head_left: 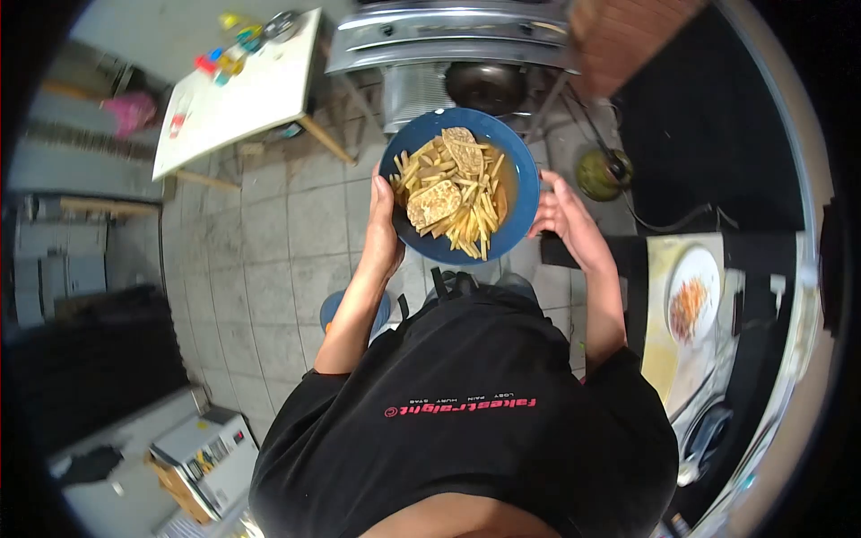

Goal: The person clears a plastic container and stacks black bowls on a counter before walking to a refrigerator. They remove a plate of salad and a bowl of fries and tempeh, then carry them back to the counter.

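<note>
Between my two hands I hold a round blue bowl out in front of my body, over the tiled floor. In it lie pale strips that look like French fries, two browned oval pieces and some brown liquid. My left hand grips the bowl's left edge, thumb up along the rim and the other fingers hidden below. At the right edge, my right hand has its fingers bent against the rim.
Ahead is a metal stove with a dark pan underneath. A white table with bottles stands left. At right are a green gas cylinder and a counter holding a white plate of shredded food. A blue bucket sits by my left forearm.
</note>
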`<control>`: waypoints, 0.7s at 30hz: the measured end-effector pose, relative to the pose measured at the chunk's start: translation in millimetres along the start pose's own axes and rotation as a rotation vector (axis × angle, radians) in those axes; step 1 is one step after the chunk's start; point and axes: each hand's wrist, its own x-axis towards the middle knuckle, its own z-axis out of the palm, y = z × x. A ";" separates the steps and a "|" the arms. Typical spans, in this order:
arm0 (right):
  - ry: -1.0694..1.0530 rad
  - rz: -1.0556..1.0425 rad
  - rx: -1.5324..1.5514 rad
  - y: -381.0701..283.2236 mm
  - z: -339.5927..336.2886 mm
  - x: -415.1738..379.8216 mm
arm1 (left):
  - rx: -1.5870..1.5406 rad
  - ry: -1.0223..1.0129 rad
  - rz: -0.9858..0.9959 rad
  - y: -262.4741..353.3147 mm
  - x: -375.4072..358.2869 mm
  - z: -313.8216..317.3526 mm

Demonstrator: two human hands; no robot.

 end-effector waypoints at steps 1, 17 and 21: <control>-0.021 -0.020 -0.033 -6.4 17.3 18.4 | -0.015 0.048 0.017 7.7 0.8 -19.2; -0.750 0.007 -0.316 -0.6 256.3 265.9 | -0.252 0.653 0.378 110.7 -37.4 -222.1; -0.852 0.017 -0.412 1.8 366.5 311.1 | -0.309 0.846 0.477 151.1 -53.0 -275.3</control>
